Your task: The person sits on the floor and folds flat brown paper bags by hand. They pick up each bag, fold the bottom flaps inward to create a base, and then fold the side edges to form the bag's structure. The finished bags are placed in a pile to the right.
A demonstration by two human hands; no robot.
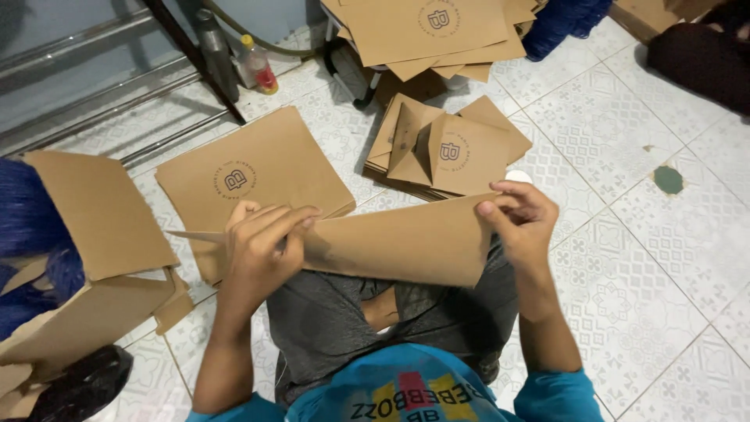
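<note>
Left hand: your left hand [262, 242] is pinching the left end of a brown cardboard blank [398, 242], fingers curled together over its edge, thumb hidden beneath.
Right hand: your right hand [519, 223] is clamping the blank's upper right corner, thumb in front, fingers wrapped behind.
Blank: you are holding it across your lap above the floor [625, 234], off the tiles, its face tilting away from you; it is looking flat and not yet shaped, so by my reading the folding on this piece is only beginning.
Done so far: a folded piece [437, 148] with raised triangular flaps is lying on a low stack just beyond the blank, suggesting some pieces are already formed.
Left to do: one flat sheet [254, 168] is lying on the tiles by your left knee, and a loose pile [437, 31] is waiting at the floor's far edge, so plenty seems to remain.
Carton: an open box [86, 258] with lifted flaps is sitting at the floor's left edge.
Material: the cardboard is looking matte, thin and stiff, with sharp straight edges and a round printed mark on some faces.
Floor texture: the pale tiles are showing a faint repeating pattern and a smooth sheen.
Bottles: a dark bottle [216, 51] and a clear one with a yellow cap [258, 66] are standing near the far left corner.
</note>
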